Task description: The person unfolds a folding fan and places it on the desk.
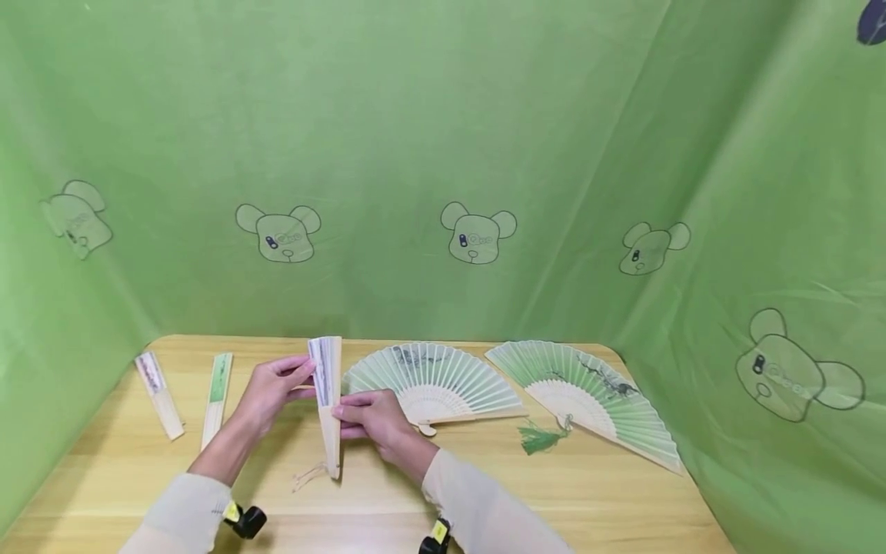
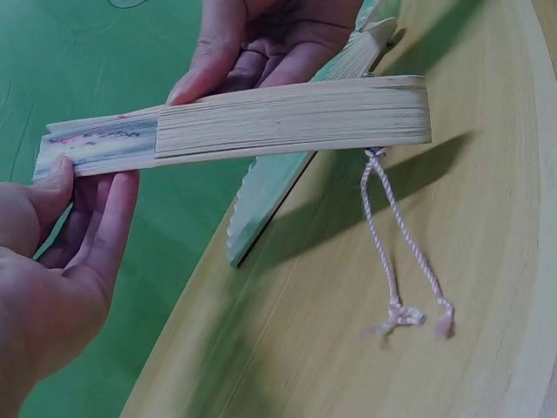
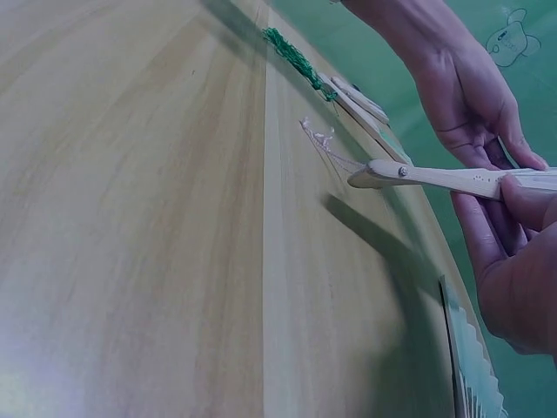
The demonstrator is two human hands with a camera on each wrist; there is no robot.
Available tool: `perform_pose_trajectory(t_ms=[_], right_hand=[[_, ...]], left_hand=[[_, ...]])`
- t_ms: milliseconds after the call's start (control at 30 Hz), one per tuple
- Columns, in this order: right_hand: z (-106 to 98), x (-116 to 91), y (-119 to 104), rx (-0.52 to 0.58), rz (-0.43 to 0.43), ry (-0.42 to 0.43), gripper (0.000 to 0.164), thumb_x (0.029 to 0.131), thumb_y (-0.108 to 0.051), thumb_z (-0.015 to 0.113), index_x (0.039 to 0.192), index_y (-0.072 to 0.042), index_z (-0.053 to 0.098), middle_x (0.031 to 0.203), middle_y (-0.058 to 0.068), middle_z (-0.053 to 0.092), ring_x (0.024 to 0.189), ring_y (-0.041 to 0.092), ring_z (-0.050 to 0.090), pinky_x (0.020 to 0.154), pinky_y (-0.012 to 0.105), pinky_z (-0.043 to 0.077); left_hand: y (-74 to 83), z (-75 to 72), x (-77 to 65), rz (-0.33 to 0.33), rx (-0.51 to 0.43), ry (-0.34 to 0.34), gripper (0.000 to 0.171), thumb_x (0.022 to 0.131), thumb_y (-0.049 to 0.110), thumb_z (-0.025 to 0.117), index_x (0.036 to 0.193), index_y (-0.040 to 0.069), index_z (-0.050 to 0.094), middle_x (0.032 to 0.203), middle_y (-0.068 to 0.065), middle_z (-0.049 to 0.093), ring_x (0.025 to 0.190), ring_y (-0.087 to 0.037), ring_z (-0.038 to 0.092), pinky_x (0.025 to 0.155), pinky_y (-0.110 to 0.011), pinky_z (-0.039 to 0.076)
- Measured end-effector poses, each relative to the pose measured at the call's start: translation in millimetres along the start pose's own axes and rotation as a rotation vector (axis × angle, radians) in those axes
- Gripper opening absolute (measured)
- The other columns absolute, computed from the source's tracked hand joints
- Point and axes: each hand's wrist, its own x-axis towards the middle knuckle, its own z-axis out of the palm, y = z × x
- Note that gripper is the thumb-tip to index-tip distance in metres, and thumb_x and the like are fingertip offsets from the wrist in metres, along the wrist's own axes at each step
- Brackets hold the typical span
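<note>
A folded hand fan (image 1: 331, 442) with pale wooden ribs and a printed leaf is held tilted above the table between both hands. My left hand (image 1: 273, 388) pinches it by the printed upper part between thumb and fingers. Lower down, my right hand (image 1: 379, 419) grips its ribs from the right side. A pinkish twisted cord (image 2: 392, 235) hangs from its pivot end in the left wrist view. Just right of my right hand lies a spread green fan (image 1: 443, 373), partly hidden behind that hand.
Another spread green fan (image 1: 588, 385) with a green tassel (image 1: 542, 437) lies at the right. Two folded fans lie at the left: a purplish-white one (image 1: 159, 392) and a green one (image 1: 218, 388). Green cloth walls (image 1: 443, 138) stand around the table (image 1: 374, 512).
</note>
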Motion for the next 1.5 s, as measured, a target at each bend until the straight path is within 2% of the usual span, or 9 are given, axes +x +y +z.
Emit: perform_pose_trajectory(t_ms=[233,467,767,1100,1300,1500], right_hand=[[-6,-3,-2,0.015,-0.008,-0.008,0.026,0.089,0.006,0.074,0.115,0.011,0.071,0.103,0.025,0.077,0.084,0.03,0.08,0.077,0.037,0.071],[-13,-3,-4,0.038,-0.012,0.01,0.028,0.09,0.005,0.074,0.117,0.012,0.07,0.105,0.027,0.076,0.087,0.031,0.08,0.078,0.035,0.071],[-19,-5,-3,0.073,-0.018,0.052,0.026,0.092,0.002,0.073,0.116,0.012,0.07,0.091,0.016,0.078,0.073,0.016,0.077,0.078,0.035,0.071],[-26,-6,-4,0.099,-0.031,0.112,0.029,0.093,0.001,0.073,0.119,0.013,0.068,0.096,0.019,0.078,0.074,0.017,0.077,0.079,0.033,0.071],[-29,-8,-4,0.106,-0.029,0.124,0.031,0.093,0.001,0.072,0.121,0.013,0.067,0.098,0.019,0.079,0.076,0.018,0.077,0.08,0.033,0.071],[-32,-7,-4,0.124,-0.031,0.136,0.032,0.094,0.001,0.072,0.122,0.014,0.066,0.094,0.018,0.078,0.074,0.016,0.076,0.08,0.033,0.07]], left_hand=[[-1.0,2.2,-0.4,0.002,-0.015,-0.036,0.049,0.105,0.013,0.061,0.144,-0.013,0.047,0.101,0.008,0.076,0.098,-0.012,0.073,0.092,-0.025,0.067],[-0.4,7.2,-0.7,0.025,-0.032,-0.013,0.046,0.106,0.01,0.058,0.143,-0.015,0.046,0.099,0.007,0.074,0.094,-0.009,0.074,0.092,-0.025,0.067],[1.5,13.8,-0.1,0.042,-0.052,0.047,0.043,0.106,0.006,0.055,0.141,-0.018,0.045,0.094,0.008,0.07,0.087,-0.006,0.071,0.087,-0.022,0.068],[3.0,11.8,1.2,0.034,-0.036,0.039,0.043,0.108,0.009,0.054,0.142,-0.015,0.046,0.101,0.003,0.072,0.095,-0.01,0.073,0.092,-0.025,0.067],[3.8,11.3,-0.6,0.009,-0.034,0.04,0.042,0.108,0.008,0.052,0.143,-0.014,0.044,0.103,0.0,0.07,0.095,-0.012,0.073,0.091,-0.026,0.068],[2.7,11.9,-1.3,0.016,-0.056,0.032,0.042,0.109,0.009,0.051,0.143,-0.014,0.044,0.103,-0.001,0.069,0.096,-0.014,0.073,0.091,-0.029,0.068]])
